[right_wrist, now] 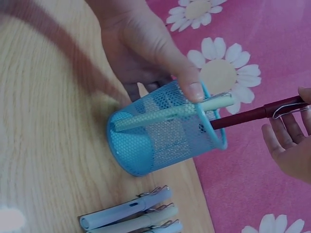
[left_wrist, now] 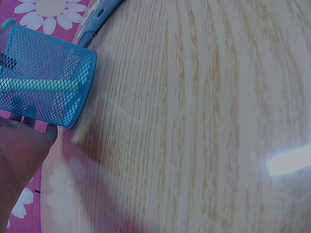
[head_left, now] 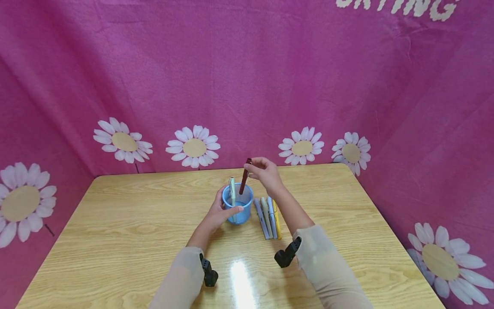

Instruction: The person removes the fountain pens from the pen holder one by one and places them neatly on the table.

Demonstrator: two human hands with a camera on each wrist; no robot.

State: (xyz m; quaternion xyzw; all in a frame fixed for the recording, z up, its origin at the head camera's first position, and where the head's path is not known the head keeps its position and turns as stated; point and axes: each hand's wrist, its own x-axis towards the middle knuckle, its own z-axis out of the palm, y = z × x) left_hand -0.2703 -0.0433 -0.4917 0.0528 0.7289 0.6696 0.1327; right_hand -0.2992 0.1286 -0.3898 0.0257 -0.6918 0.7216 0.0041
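A blue mesh pen cup (head_left: 242,216) stands on the table, and my left hand (head_left: 217,214) grips its side with the thumb at the rim. Inside the cup leans a pale green pen (right_wrist: 160,116), its clip end above the rim. My right hand (head_left: 265,172) pinches a dark red pen (right_wrist: 243,118) by its capped end, above the cup. The red pen's lower tip reaches just inside the cup's mouth. In the left wrist view the cup (left_wrist: 43,73) appears sideways, with the left hand (left_wrist: 22,150) along its wall.
Several pens lie side by side right of the cup: a purple pen (head_left: 261,219), a beige-green pen (head_left: 266,218), a light blue pen (head_left: 272,218) and a yellow pen (head_left: 277,221). A pink flowered cloth (head_left: 247,86) hangs behind the wooden table (head_left: 154,223).
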